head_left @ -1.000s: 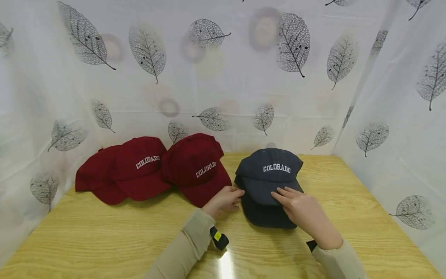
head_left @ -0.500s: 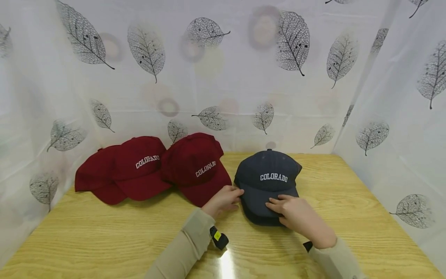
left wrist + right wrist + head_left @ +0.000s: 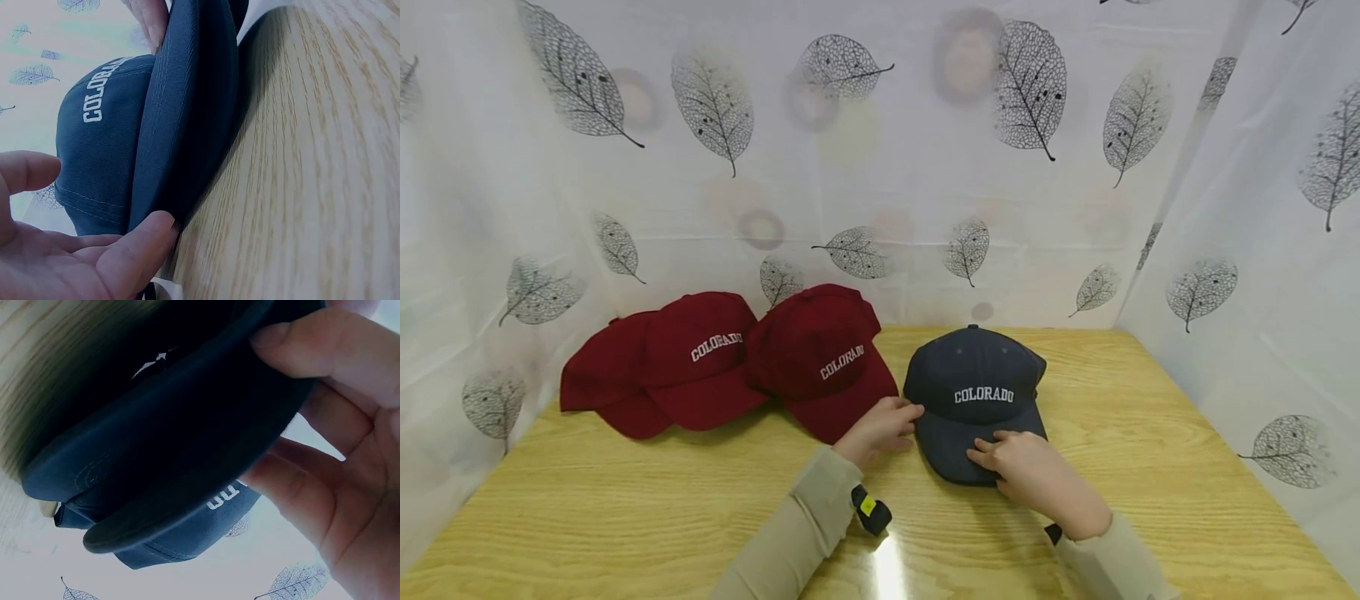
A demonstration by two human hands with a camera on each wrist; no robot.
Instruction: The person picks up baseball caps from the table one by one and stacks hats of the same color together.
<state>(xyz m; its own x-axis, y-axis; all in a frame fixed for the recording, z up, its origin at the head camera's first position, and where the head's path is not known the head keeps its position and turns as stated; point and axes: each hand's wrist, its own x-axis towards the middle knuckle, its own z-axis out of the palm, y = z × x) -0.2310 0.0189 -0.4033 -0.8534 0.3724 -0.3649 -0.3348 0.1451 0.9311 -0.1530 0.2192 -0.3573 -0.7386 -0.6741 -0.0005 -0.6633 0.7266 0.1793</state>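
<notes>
**Your right hand (image 3: 1037,471) pinched the upper navy cap (image 3: 977,358) by its brim**

At the far left of the desk (image 3: 625,517) lay the first maroon cap (image 3: 606,358), partly covered by the second maroon cap (image 3: 703,379). The third maroon cap (image 3: 820,375) overlapped the second on its right; white COLORADO lettering showed on both of these.

Next came your left sleeve (image 3: 797,525), beige, with a black device (image 3: 872,512) bearing a yellow mark at the wrist. Your left hand (image 3: 880,429) touched the left side of the upper navy cap's brim; its grip was wide, the thumb apart from the fingers.

The upper navy cap sat on the right half of the desk, lettering facing you, over the lower navy cap (image 3: 59,465). The right wrist view showed a gap between the two brims. Your right grip was narrow on the upper brim, thumb underneath and fingers above. Your right sleeve (image 3: 1120,558) came last, and a leaf-printed curtain (image 3: 910,183) hung behind everything.
</notes>
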